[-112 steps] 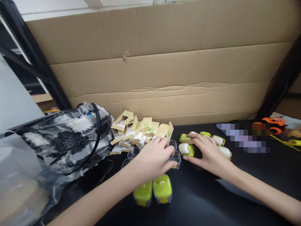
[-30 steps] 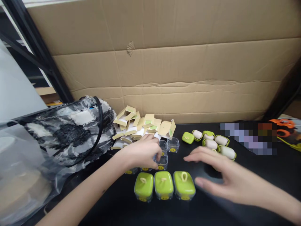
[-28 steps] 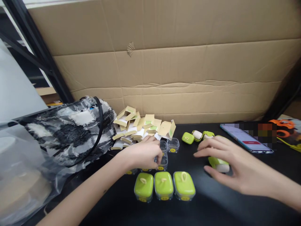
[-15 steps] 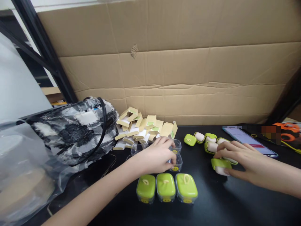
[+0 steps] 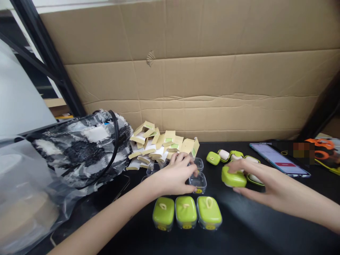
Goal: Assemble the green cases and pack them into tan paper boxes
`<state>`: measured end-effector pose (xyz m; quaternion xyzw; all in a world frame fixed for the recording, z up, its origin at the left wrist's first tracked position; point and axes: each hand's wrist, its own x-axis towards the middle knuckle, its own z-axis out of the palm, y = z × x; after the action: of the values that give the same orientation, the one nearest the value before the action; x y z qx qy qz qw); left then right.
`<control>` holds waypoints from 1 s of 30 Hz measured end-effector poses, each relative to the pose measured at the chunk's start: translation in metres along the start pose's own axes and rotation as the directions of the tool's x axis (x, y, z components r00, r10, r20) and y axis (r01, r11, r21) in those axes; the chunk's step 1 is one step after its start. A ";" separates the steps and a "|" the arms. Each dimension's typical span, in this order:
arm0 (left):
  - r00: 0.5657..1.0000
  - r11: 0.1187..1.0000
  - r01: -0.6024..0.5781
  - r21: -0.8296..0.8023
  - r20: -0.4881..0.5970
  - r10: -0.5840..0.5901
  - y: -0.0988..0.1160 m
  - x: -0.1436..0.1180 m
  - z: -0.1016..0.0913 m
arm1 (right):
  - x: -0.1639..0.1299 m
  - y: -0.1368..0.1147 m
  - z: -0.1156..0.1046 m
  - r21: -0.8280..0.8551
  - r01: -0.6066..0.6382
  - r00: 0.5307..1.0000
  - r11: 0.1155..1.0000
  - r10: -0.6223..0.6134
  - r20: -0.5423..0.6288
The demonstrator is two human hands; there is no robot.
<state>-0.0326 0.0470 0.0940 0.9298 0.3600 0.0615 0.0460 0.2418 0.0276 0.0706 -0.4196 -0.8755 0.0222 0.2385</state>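
Note:
My left hand (image 5: pixel 176 173) is at a clear plastic box (image 5: pixel 198 182) with a yellow label, thumb and fingers closed on its left side. Part of the box and those behind it are hidden by the hand. My right hand (image 5: pixel 255 177) grips a green-and-white earbud case (image 5: pixel 233 177) between thumb and fingers, slightly blurred, just over the table. In front of my left hand stand three clear boxes in a row, each with a green case inside, its pale loop on top; one is the right-hand box (image 5: pixel 209 214). Other green-and-white cases (image 5: pixel 213 158) lie behind my right hand.
Folded cardboard inserts (image 5: pixel 159 145) are heaped against the cardboard wall (image 5: pixel 186 81). A black-and-white shaggy bag (image 5: pixel 85 145) and a clear plastic bag (image 5: pixel 29 198) occupy the left. A phone (image 5: pixel 280 159) and orange-handled scissors (image 5: pixel 322 148) lie at the right.
My right hand has lifted a green case from the group and moved it left. My left hand stays by the clear box, its thumb and fingers shifting slightly.

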 end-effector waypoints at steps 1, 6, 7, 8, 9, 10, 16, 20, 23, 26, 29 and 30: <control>1.000 1.000 0.001 0.003 0.000 -0.001 0.001 0.000 -0.001 | 0.001 0.000 0.003 0.024 0.017 0.999 1.000 -0.015 -0.044; 0.999 0.999 -0.035 -0.006 0.042 0.035 0.006 0.000 -0.002 | 0.006 -0.007 0.030 0.158 0.093 0.968 0.983 -0.053 -0.244; 0.998 0.999 -0.038 -0.011 0.046 0.039 0.007 0.000 -0.001 | 0.007 -0.009 0.036 0.185 0.099 0.962 0.978 -0.046 -0.271; 0.998 0.999 -0.041 -0.019 0.049 0.042 0.008 0.000 0.000 | 0.009 -0.011 0.042 0.214 0.107 0.957 0.971 -0.041 -0.288; 0.998 0.999 -0.042 -0.026 0.052 0.043 0.008 0.000 0.000 | 0.010 -0.013 0.047 0.247 0.119 0.952 0.962 -0.040 -0.303; 0.998 0.999 -0.042 -0.033 0.055 0.044 0.008 0.001 0.001 | 0.011 -0.015 0.052 0.281 0.135 0.948 0.950 -0.041 -0.317; 0.996 0.997 -0.044 -0.067 0.073 0.049 0.004 0.002 0.004 | 0.014 -0.015 0.071 0.355 0.207 0.914 0.912 -0.051 -0.403; 0.994 0.994 -0.045 -0.097 0.098 0.054 0.003 0.002 0.005 | 0.014 -0.016 0.077 0.364 0.231 0.912 0.903 -0.070 -0.405; 0.996 0.990 -0.015 -0.137 0.089 0.027 0.004 0.004 0.007 | 0.015 -0.018 0.078 0.362 0.231 0.923 0.903 -0.086 -0.375; 0.998 0.980 0.039 -0.196 0.056 -0.028 0.007 0.005 0.006 | 0.016 -0.017 0.076 0.355 0.219 0.933 0.909 -0.089 -0.348; 0.994 0.962 0.112 -0.248 0.030 -0.108 0.010 0.005 0.003 | 0.017 -0.015 0.073 0.349 0.215 0.944 0.912 -0.104 -0.312; 0.991 0.956 0.130 -0.263 0.027 -0.128 0.010 0.005 0.002 | 0.017 -0.015 0.072 0.345 0.219 0.949 0.913 -0.117 -0.292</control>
<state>-0.0218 0.0430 0.0940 0.8902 0.4082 0.1011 0.1751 0.1902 0.0422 0.0176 -0.2883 -0.8482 0.1113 0.4301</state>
